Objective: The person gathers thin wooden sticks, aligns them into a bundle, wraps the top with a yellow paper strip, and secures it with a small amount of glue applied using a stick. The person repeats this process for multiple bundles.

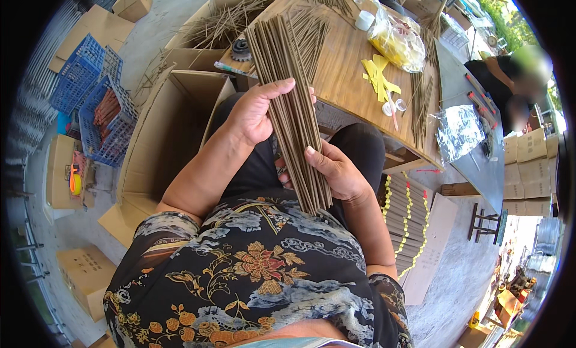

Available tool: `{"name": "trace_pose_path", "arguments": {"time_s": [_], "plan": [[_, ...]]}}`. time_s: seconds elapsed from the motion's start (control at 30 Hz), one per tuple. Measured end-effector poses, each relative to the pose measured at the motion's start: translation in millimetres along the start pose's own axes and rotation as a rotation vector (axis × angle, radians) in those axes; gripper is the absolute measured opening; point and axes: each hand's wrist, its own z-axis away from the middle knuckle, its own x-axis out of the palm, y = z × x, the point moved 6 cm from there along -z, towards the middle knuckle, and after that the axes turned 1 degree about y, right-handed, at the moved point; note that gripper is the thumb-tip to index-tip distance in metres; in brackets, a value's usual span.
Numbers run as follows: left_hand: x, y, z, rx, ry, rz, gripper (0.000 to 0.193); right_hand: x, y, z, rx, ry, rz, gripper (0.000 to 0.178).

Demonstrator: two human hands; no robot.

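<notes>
A thick bundle of thin brown incense sticks (294, 117) slants across my lap, its upper end leaning left near the table. My left hand (255, 111) is closed round its upper middle, thumb lying across the front. Lower down, my right hand (337, 168) grips the same bundle from the right side, thumb on top and fingers behind. More loose brown incense sticks (313, 36) lie fanned on the wooden table (343, 63) just behind the bundle. Yellow paper strips (378, 78) rest further right on that table.
An open cardboard box (153, 138) stands at my left, with a box of loose sticks (225, 27) beyond. Blue crates (78, 72) are far left. A filled plastic bag (399, 42) sits on the table. Yellow-banded bundles (408, 222) lie right; a person (504, 72) works far right.
</notes>
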Motion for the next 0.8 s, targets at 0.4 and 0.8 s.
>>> {"name": "trace_pose_path", "arguments": {"time_s": [0.4,0.8], "plan": [[-11,2,-5,0.044,0.012,-0.088,0.035,-9,0,0,-0.025,-0.061,-0.197,0.041],[-13,3,-10,0.024,-0.068,-0.079,0.041,-18,-1,1,-0.02,-0.017,-0.182,0.037]]}}
